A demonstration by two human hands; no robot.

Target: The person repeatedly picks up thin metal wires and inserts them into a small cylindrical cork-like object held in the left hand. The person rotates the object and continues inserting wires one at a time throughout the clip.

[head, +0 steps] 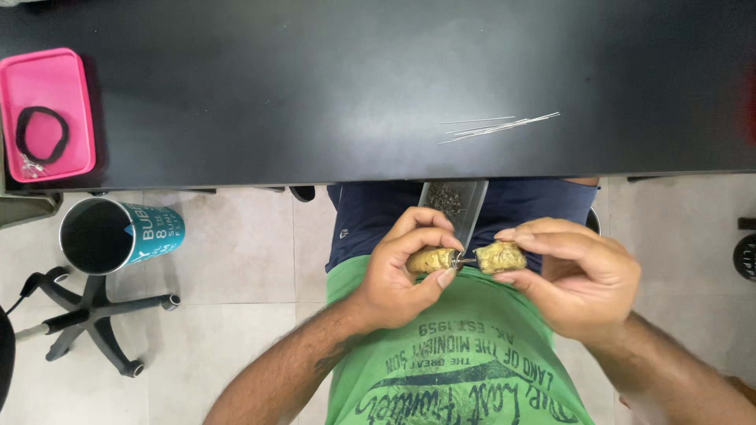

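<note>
The left hand (405, 271) pinches a lumpy, yellowish-tan, rough-surfaced piece (431, 260) between thumb and curled fingers, held over the lap just below the tabletop's near edge. The right hand (579, 275), just beside it, pinches a second knobbly tan lump (501, 256) of the same crusty texture with its fingertips. Between the two lumps runs a short, thin metal pin (465, 260), dark and shiny, joining them; the two hands are close but do not touch. Directly beyond the hands, resting on the dark blue shorts, lies a narrow rectangular grey metal tray (465, 206) with small dark crumbs at its far end. Further out spreads the smooth matte black tabletop (315, 86); on it, beyond and slightly to the right of the hands, lies a loose bundle of thin, straight silvery wires (500, 126). Far out to the left sits a pink rectangular plastic tray (47, 114) with rounded corners, holding a black elastic loop (42, 134). Beneath it, beside the chair base on the pale tiled floor, stands a teal cylindrical cup (118, 232) with a dark inside.
</note>
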